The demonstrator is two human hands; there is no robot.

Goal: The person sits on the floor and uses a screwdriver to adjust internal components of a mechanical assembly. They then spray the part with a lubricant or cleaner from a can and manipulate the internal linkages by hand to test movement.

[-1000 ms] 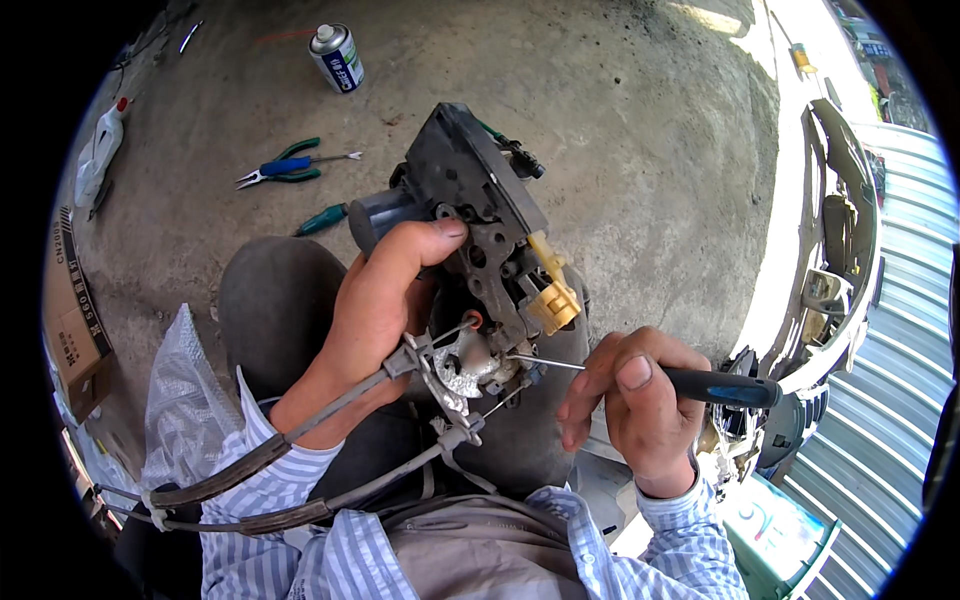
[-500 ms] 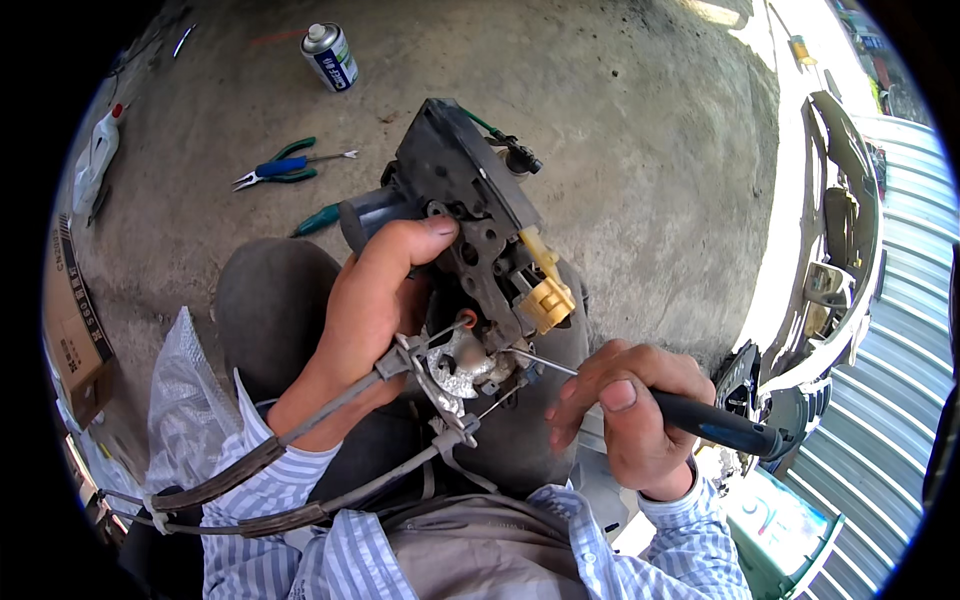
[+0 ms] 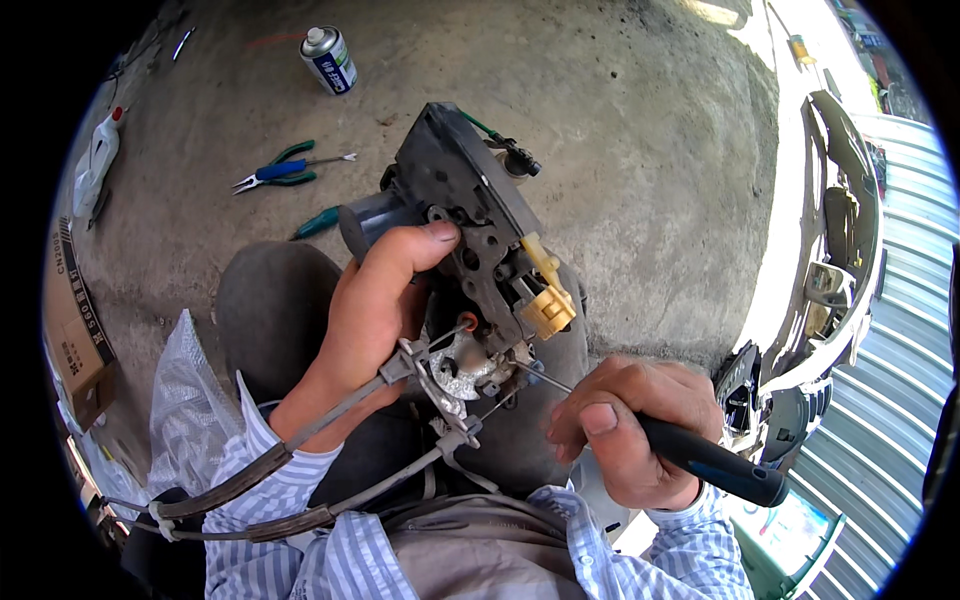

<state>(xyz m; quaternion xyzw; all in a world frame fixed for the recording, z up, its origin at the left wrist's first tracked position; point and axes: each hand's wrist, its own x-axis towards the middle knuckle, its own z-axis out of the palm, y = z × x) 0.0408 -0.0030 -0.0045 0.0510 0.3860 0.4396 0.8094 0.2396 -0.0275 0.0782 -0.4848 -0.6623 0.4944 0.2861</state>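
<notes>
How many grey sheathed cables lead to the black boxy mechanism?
2: the upper grey sheathed cable crosses the left hand at its wrist; the lower one runs nearer the picture's bottom. More may hide behind the mechanism.

Left hand (image 3: pixel 365 315) and right hand (image 3: pixel 640 425) both grip.

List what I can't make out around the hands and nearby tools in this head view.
In the head view:
Left hand: most fingers hidden behind the black plastic-and-metal mechanism.
Black-handled screwdriver: tip too small to tell among the mechanism's parts.
Silver metal plate: middle covered by a blurred patch.
Teal-handled tool: right end hidden behind the mechanism.
Brown cardboard box: outer side cut off by the dark fisheye rim.
</notes>
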